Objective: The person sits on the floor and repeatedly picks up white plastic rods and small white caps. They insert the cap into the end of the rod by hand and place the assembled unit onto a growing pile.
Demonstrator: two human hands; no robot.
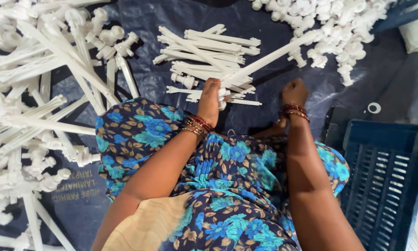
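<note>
Now left hand [211,100] gripping long white rod [265,60], right hand [294,91] fisted just beside

One view only, so nothing is being shared between cameras. The camera is sitting on my head and looking steeply down over my lap, facing forward and away from my body. My forearms are entering from the bottom edge and running up to mid-frame, so the lens is staying close, at about arm's reach above the floor. My left hand [212,100] is sitting just left of centre, my right hand [294,91] just right of it. Beyond my fingers the frame is reaching the blue tarpaulin [139,21]; right of them, a blue crate [381,172].
</note>
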